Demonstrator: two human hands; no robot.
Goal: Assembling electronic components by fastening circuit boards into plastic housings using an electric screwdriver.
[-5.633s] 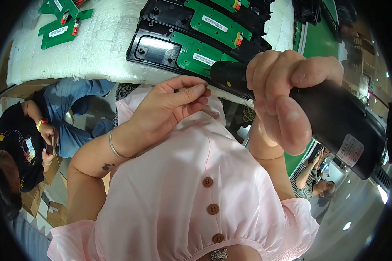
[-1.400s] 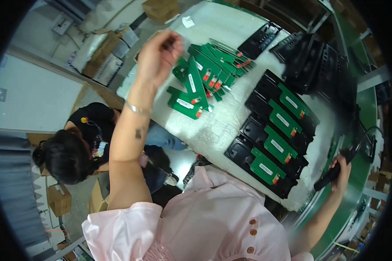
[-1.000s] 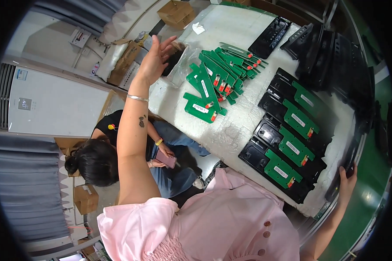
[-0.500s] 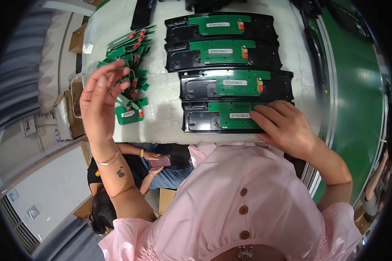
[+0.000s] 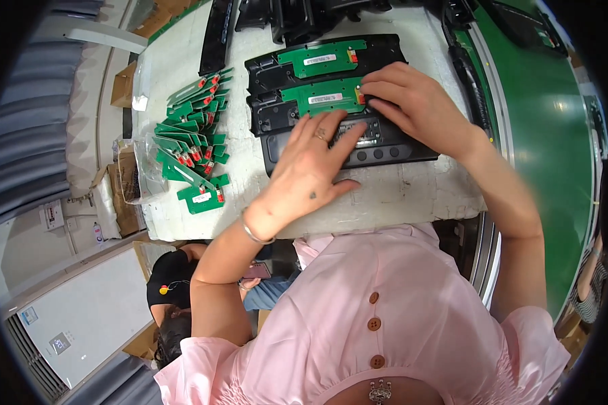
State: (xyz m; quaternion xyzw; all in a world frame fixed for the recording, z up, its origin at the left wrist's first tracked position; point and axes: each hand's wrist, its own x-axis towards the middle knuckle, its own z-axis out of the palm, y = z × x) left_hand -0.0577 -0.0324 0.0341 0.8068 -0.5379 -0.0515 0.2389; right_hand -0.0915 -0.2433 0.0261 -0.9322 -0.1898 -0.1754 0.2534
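Observation:
Two black plastic panels (image 5: 263,77) lie one behind the other, each carrying a green circuit board with a white label and a red-and-yellow connector. My right hand (image 5: 422,108) is bent around the connector end of the nearer circuit board (image 5: 314,91), fingertips and thumb close together on it. My left hand (image 5: 311,162) is open, fingers spread, its fingertips at that board's front edge. Beneath the left hand lies a black front panel (image 5: 412,152) with round buttons and a small window, face up. The hand partly covers it.
A heap of loose green circuit boards (image 5: 189,135) with red connectors lies left on the pale foam-like table top (image 5: 250,202). Black plastic parts (image 5: 304,23) stand at the back. On the right runs a green surface (image 5: 520,155). A seated person (image 5: 169,283) holds a phone.
My left hand has moved right, from the loose boards to the panels. My right hand has moved farther back. A button-faced panel now lies where two nearer panels showed their boards.

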